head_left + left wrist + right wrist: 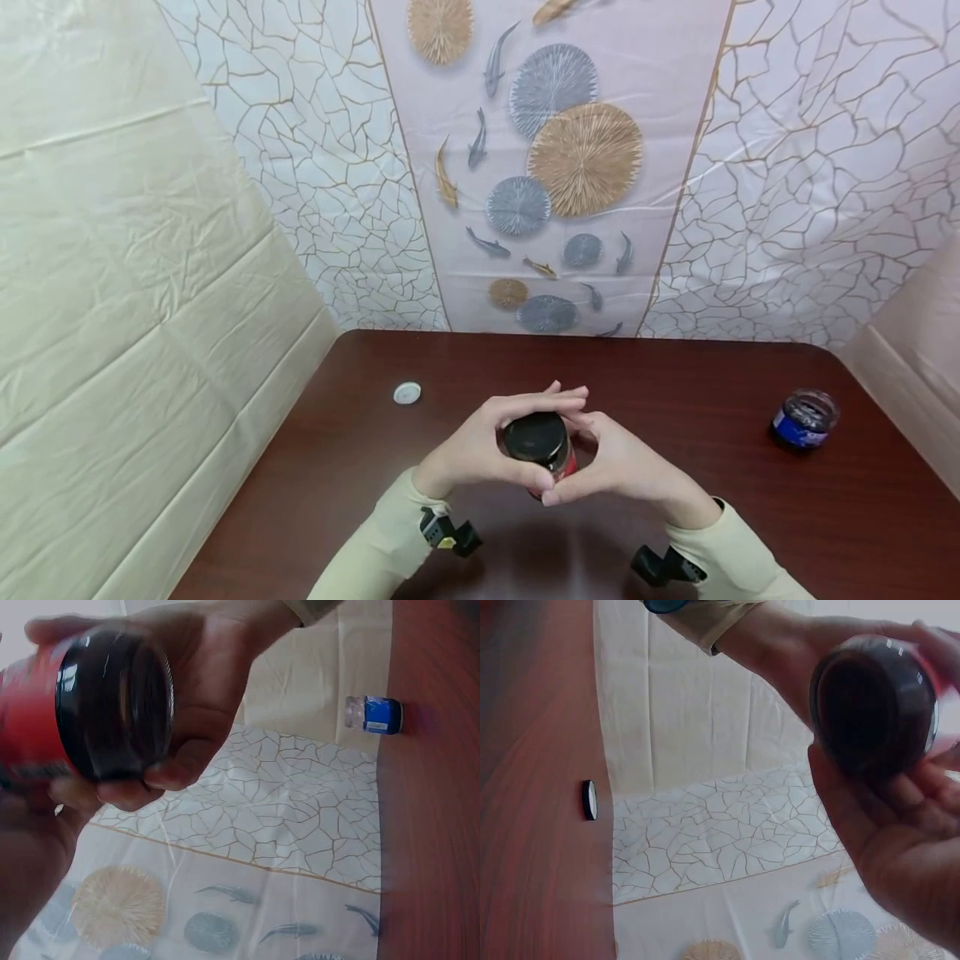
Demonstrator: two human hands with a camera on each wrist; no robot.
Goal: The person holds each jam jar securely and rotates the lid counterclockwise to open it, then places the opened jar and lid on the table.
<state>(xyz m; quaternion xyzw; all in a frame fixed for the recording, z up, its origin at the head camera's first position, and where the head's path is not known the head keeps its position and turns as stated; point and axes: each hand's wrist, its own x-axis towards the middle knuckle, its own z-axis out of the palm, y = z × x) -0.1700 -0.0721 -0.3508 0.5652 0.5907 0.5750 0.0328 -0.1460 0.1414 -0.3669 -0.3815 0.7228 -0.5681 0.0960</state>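
Observation:
A glass jar (536, 437) with a black top and a red label is held between both hands above the table. My left hand (480, 442) curves round it from the left, thumb at the near side and fingers behind. From the right, my right hand (630, 458) grips its lower part between thumb and fingers. The two thumb tips meet at the near side. In the left wrist view the jar's dark rounded glass end (116, 701) faces the camera, red label beyond it. The right wrist view has the same dark end (874, 709) close up, slightly blurred.
An open glass jar (806, 418) with a blue label stands at the right of the dark red-brown table (697, 392). A lid (407, 392) lies at the far left, pale inside upward, its dark rim visible in the right wrist view. Patterned cloth (360, 208) hangs behind the table.

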